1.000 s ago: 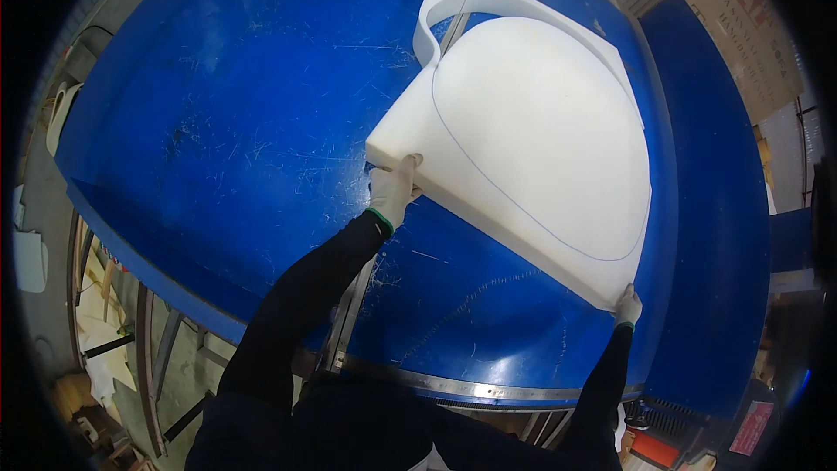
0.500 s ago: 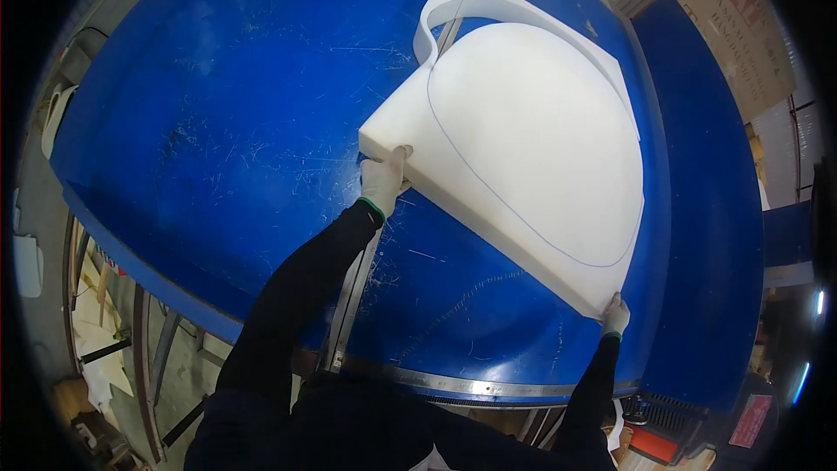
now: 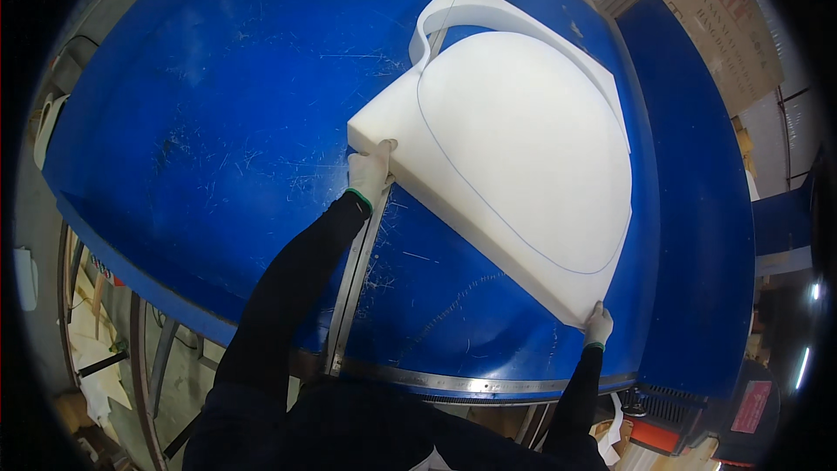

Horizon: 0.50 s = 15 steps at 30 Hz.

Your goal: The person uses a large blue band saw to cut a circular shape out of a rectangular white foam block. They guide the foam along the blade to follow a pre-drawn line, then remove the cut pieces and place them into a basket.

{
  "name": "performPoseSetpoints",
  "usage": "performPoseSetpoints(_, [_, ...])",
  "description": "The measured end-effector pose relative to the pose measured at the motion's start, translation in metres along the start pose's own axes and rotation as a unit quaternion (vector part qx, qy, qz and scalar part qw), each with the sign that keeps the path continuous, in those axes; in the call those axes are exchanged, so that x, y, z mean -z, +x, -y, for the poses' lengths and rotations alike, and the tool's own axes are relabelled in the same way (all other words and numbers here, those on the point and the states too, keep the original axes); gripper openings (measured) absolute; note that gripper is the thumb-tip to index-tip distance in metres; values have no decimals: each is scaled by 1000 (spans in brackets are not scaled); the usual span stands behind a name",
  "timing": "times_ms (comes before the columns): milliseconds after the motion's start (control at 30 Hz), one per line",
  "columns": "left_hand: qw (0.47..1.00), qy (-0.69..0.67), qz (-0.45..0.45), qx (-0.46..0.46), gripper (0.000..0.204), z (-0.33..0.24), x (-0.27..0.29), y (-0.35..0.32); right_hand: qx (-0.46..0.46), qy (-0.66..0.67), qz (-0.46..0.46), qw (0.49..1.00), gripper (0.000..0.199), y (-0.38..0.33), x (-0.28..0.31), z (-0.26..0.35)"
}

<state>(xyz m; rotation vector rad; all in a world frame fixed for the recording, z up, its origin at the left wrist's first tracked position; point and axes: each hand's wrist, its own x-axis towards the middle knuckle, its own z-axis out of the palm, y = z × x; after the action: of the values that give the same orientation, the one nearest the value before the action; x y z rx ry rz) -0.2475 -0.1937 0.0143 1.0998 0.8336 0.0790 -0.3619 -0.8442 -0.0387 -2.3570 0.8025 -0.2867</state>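
Note:
A thick white foam block lies on the blue tabletop, with a curved blue line drawn across its upper face. Along its far side a curved cut separates the main part from a foam offcut strip. My left hand, in a pale glove, grips the block's near left corner, thumb on top and fingers at the lower edge. At the near right corner, my gloved right hand pinches the foam, its thumb side uppermost. A thin straight blade or wire reaches down to the far left end of the cut.
A slotted metal strip runs across the table under the block. A metal rule-like edging lines the near edge. On the right stands a blue panel; behind it leans a printed cardboard sheet. Table legs show at lower left.
The foam block has turned slightly clockwise: its left corner went a little away from me and its right corner came nearer. Both hands kept their hold. The whole view shifted slightly.

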Motion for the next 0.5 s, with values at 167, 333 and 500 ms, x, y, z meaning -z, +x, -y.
performPoseSetpoints(167, [999,-8,49,11,68,-9,1,6,20,-20,6,1000,43,-21,11,-15])
performPoseSetpoints(333, [1000,13,-3,-3,69,-13,9,20,-33,23,9,999,45,-61,2,8])
performPoseSetpoints(500, [999,-8,30,-13,68,-16,9,31,-36,30,11,999,44,-93,9,25])
